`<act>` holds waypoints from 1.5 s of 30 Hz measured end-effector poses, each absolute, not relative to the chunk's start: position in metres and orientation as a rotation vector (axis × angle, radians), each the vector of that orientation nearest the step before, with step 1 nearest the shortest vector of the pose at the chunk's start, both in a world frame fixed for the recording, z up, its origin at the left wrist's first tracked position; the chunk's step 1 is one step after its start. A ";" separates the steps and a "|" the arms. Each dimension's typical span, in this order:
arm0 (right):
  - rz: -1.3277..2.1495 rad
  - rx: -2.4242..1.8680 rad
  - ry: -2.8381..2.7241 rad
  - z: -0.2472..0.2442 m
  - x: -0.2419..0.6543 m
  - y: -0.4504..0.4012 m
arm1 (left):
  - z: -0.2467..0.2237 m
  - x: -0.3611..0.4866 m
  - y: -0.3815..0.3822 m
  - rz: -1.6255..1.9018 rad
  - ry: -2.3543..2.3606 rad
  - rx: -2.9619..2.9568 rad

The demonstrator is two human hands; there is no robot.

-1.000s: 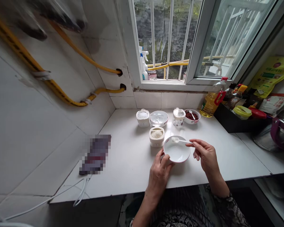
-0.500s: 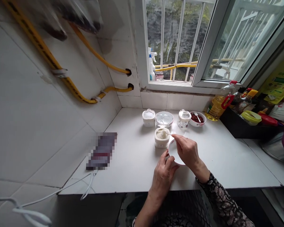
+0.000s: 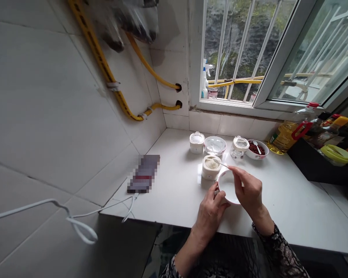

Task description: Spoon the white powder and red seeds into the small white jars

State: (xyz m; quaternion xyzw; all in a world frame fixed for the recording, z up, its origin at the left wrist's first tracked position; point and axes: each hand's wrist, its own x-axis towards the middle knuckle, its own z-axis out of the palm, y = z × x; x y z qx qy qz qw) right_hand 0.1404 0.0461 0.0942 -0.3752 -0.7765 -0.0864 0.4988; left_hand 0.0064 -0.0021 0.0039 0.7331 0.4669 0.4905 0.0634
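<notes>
My left hand (image 3: 213, 208) grips the near left rim of a white bowl (image 3: 229, 189) with a reddish outer edge. Between the thumb and fingers of my right hand (image 3: 248, 189) is the handle of a small white spoon (image 3: 222, 164). Its tip reaches into an open square jar (image 3: 210, 172) of pale, grainy powder just beyond the bowl. My right hand hangs over the bowl's right side and hides part of it. The inside of the bowl that shows is plain white.
Along the back stand a lidded white jar (image 3: 197, 143), a bowl with a clear cover (image 3: 215, 145), a clear-lidded jar (image 3: 239, 147) and a bowl of dark red bits (image 3: 257, 150). An oil bottle (image 3: 290, 129) and a black box (image 3: 313, 160) stand right; a blurred dark object (image 3: 145, 173) lies left.
The whole view has shifted, so the counter and hands appear farther right. Both hands keep their grips, and the spoon stays in the powder jar, its tip slightly moved.
</notes>
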 end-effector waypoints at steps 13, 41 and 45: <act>-0.087 -1.245 -1.784 0.074 0.195 -0.005 | 0.000 0.005 -0.003 1.542 1.290 2.321; -0.457 -1.044 -2.117 0.079 0.197 -0.021 | 0.002 0.006 -0.005 1.498 1.208 2.485; -0.391 -1.035 -2.164 0.076 0.191 -0.023 | 0.002 0.006 -0.005 1.515 1.185 2.506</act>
